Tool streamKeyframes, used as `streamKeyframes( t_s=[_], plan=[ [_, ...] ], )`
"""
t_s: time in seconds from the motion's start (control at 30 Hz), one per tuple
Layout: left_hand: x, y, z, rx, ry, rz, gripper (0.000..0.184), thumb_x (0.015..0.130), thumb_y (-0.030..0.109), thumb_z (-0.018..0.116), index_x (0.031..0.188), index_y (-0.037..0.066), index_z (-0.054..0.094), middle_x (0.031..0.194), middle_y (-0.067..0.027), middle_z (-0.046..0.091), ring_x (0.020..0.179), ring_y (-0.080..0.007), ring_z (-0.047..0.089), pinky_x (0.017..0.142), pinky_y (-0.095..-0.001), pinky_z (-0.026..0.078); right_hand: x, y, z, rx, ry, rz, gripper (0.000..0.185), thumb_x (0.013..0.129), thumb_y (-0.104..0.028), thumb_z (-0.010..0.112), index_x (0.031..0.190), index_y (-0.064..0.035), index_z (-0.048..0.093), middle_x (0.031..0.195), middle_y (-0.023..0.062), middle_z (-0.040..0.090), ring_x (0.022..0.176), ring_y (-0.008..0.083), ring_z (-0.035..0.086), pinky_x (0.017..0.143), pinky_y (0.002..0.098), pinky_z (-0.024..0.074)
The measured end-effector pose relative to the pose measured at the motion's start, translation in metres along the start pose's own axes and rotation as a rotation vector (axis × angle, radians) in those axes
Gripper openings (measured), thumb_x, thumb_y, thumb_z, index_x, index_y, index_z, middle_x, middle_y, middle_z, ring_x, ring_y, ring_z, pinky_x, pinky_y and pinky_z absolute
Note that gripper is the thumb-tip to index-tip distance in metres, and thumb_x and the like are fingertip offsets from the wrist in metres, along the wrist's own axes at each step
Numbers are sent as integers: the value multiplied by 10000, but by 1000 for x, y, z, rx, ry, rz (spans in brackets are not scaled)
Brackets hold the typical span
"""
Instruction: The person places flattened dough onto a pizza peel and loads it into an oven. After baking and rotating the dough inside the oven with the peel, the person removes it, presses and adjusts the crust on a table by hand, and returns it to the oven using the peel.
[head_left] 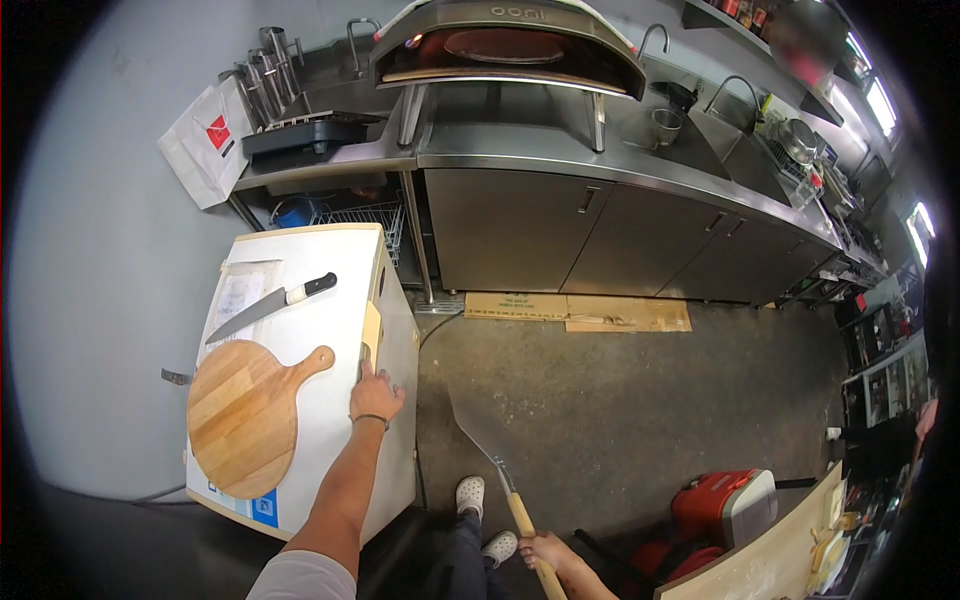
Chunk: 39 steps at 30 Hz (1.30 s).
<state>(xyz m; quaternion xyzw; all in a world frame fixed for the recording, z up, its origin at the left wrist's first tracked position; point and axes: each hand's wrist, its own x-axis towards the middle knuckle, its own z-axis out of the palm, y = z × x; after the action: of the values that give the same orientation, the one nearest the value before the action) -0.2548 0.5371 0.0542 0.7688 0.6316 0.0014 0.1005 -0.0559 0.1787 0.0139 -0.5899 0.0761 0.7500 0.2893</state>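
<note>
The board (243,420) and knife (262,310) lie on the white chest (330,250). My left hand (377,396) is at the chest's handle (371,330); I can't tell whether it has closed on it. Further right, the peel (521,514) slants blade-forward, clamped in my right hand (545,550).

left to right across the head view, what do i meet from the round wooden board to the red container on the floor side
Round wooden board, left grip, long-handled peel, red container.

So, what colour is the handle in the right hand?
The handle is pale yellowish tan, seen in the head view.
</note>
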Motion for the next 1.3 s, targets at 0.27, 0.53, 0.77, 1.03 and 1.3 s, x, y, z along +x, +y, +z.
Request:
streamKeyframes(
  t_s=[0.27,0.53,0.77,1.03,1.3],
  plan=[
    [1,-2,1,-1,-8,2,344,755,298,589,952,18,629,1145,-177,416,811,-332,621,763,-418,518,3,3,2,-48,-13,33,107,825,-35,577,817,-27,471,581,12,453,450,102,425,424,264,377],
    [0,1,-2,18,-20,2,351,759,303,588,958,16,625,1149,-185,423,801,-334,625,758,-416,522,3,8,5,-42,-4,44,102,810,-46,576,812,-47,474,585,3,452,456,96,428,441,263,389],
    [-1,3,-5,7,-13,-8,351,765,305,572,956,15,627,1160,-188,423,802,-334,626,765,-416,519,-8,5,9,-14,-8,30,106,803,-49,582,811,-58,477,582,-8,445,455,91,426,431,253,381],
    [-1,1,-3,3,-1,-5,359,762,305,580,968,15,625,1174,-183,423,818,-333,625,779,-418,513,-4,6,6,20,-2,25,107,810,-35,575,807,-57,470,577,-7,440,449,97,426,415,254,374],
    [0,2,-6,-15,-36,-28,368,761,317,592,962,9,623,1168,-173,424,830,-332,621,780,-418,514,12,0,-20,332,-341,90,108,834,-43,526,781,-83,441,563,-33,380,422,72,343,393,225,289]
  ],
)
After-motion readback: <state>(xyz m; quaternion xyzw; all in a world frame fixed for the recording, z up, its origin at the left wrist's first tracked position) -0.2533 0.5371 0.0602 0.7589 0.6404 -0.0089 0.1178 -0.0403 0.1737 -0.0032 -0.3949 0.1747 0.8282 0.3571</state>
